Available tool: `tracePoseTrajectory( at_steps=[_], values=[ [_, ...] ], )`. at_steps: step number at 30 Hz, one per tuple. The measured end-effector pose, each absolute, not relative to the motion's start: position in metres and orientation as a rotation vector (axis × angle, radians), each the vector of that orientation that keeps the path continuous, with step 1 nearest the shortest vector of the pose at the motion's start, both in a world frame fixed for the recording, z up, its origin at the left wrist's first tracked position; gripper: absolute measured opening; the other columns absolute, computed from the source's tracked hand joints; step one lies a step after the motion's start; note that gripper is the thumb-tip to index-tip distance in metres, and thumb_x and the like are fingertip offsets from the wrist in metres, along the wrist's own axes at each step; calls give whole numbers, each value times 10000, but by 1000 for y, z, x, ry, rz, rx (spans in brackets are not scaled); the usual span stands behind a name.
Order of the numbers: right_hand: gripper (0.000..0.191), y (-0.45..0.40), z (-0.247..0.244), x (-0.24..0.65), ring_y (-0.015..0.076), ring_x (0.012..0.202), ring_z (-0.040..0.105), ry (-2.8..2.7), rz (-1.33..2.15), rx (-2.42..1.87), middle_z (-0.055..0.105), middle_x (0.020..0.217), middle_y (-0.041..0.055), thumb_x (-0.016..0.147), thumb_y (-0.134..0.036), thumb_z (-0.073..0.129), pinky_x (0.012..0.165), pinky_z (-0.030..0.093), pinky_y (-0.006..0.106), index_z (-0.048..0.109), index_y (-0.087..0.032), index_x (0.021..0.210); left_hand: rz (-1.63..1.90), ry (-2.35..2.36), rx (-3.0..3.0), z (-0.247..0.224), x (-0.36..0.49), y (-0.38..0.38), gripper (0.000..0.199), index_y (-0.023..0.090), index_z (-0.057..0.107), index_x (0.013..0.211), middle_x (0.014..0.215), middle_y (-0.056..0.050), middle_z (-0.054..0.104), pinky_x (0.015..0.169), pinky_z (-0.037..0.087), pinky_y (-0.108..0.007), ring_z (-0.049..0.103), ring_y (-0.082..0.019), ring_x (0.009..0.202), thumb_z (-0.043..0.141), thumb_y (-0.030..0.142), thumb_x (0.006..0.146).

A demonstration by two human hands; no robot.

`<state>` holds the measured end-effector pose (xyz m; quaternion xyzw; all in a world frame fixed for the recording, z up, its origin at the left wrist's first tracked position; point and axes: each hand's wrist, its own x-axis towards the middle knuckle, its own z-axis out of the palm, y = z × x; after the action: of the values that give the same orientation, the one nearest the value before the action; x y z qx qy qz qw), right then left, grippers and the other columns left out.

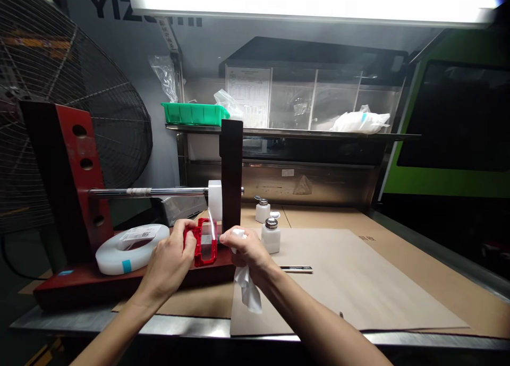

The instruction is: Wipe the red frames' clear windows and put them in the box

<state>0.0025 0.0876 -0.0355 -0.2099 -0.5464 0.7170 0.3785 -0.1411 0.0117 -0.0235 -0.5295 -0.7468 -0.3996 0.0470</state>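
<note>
My left hand (pixel 172 254) is closed on the left side of a red plastic frame (pixel 198 261) with a clear window, held upright in front of the stand. Clear film hangs from a white roll (pixel 215 198) on the metal rod and reaches the frame. My right hand (pixel 247 252) is closed around a crumpled white cloth (pixel 247 291), its fingertips close to the frame's right edge. Whether those fingertips also hold the film is too small to tell.
A red and black stand (pixel 79 169) carries the rod; a large tape roll (pixel 132 249) lies on its base. Two white bottles (pixel 271 237) and a cutter (pixel 297 269) are on the cardboard. A green tray (pixel 195 113) sits on the shelf. A big fan stands left.
</note>
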Motion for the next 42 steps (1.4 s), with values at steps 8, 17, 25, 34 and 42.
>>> tracePoseTrajectory(
  at_steps=[8, 17, 25, 34, 42],
  values=[
    [265, 52, -57, 19, 13, 328, 205, -1332, 1916, -584, 384, 383, -110, 535, -308, 743, 350, 83, 207, 523, -172, 593, -1574, -2215, -1601, -34, -131, 12, 414, 255, 507, 916, 783, -24, 653, 569, 463, -327, 633, -237, 663, 315, 613, 837],
    [288, 57, -63, 18, 10, 312, 207, -1344, 1867, -662, 385, 367, -109, 487, -316, 762, 338, 80, 207, 528, -169, 568, -1725, -2138, -1675, -38, -132, 14, 410, 233, 539, 909, 715, 0, 618, 460, 471, -277, 603, -197, 577, 554, 603, 734],
    [206, 57, -66, 21, 22, 329, 217, -1395, 1840, -666, 379, 379, -104, 546, -265, 710, 348, 91, 210, 529, -170, 572, -1712, -2101, -1669, -41, -134, 16, 408, 223, 532, 913, 863, -37, 646, 701, 519, -376, 638, -240, 759, 630, 558, 702],
    [194, 57, -64, 22, 27, 348, 223, -1447, 1810, -670, 372, 388, -105, 583, -250, 700, 353, 115, 202, 522, -172, 579, -1696, -2126, -1648, -41, -134, 18, 411, 231, 517, 904, 853, -32, 634, 691, 515, -384, 633, -241, 753, 652, 552, 686],
    [196, 56, -64, 24, 36, 356, 223, -1504, 1800, -708, 371, 399, -103, 620, -252, 703, 353, 116, 206, 524, -175, 607, -1695, -2128, -1637, -43, -137, 21, 428, 223, 520, 898, 881, -46, 639, 719, 509, -401, 635, -254, 790, 649, 562, 671]
  ],
)
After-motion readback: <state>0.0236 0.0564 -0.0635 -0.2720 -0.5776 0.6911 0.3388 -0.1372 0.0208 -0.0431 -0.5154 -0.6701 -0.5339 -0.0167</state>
